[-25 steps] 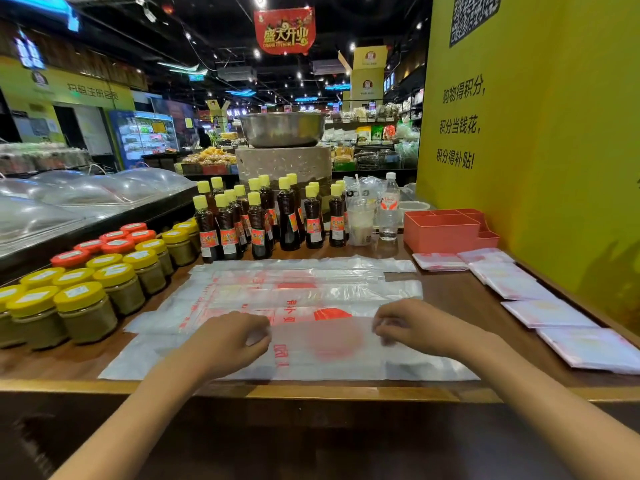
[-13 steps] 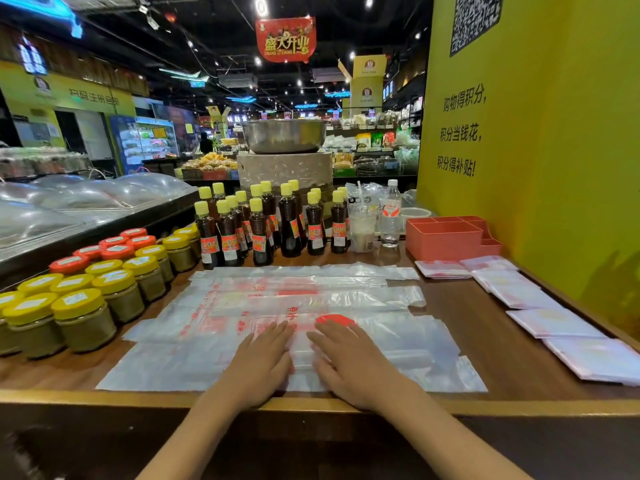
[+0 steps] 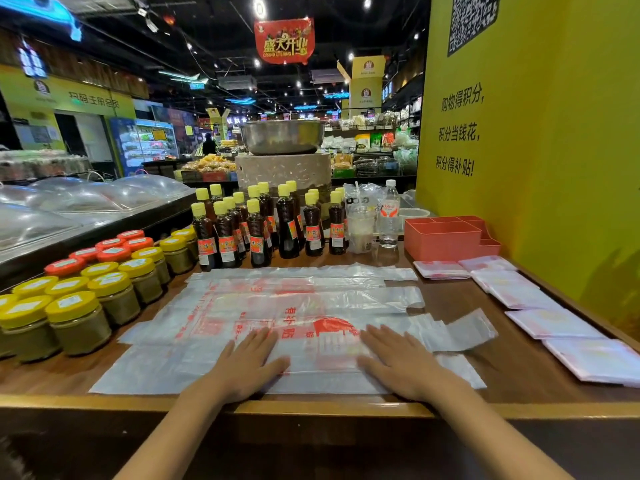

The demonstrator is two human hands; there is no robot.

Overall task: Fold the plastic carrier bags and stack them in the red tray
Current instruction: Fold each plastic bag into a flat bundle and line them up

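Note:
Several clear plastic carrier bags with red print lie spread flat on the wooden counter [image 3: 512, 368]. The nearest carrier bag [image 3: 322, 358] is partly folded along its length. My left hand [image 3: 247, 362] presses flat on its left part, fingers straight. My right hand [image 3: 394, 358] presses flat on its right part, about a hand's width away. The red tray [image 3: 446, 239] stands at the back right by the yellow wall. Folded bags [image 3: 554, 322] lie in a row along the right edge of the counter.
Jars with yellow lids [image 3: 78, 320] and jars with orange lids [image 3: 110, 247] crowd the left side. Dark sauce bottles [image 3: 258, 233] stand at the back, with a drink cup [image 3: 360, 230] and a water bottle [image 3: 389, 216] beside them. A yellow wall [image 3: 540, 150] bounds the right.
My hands came together on the nearest bag, flattened, and have now slid apart sideways along it. The bag's right end has shifted and lifted slightly.

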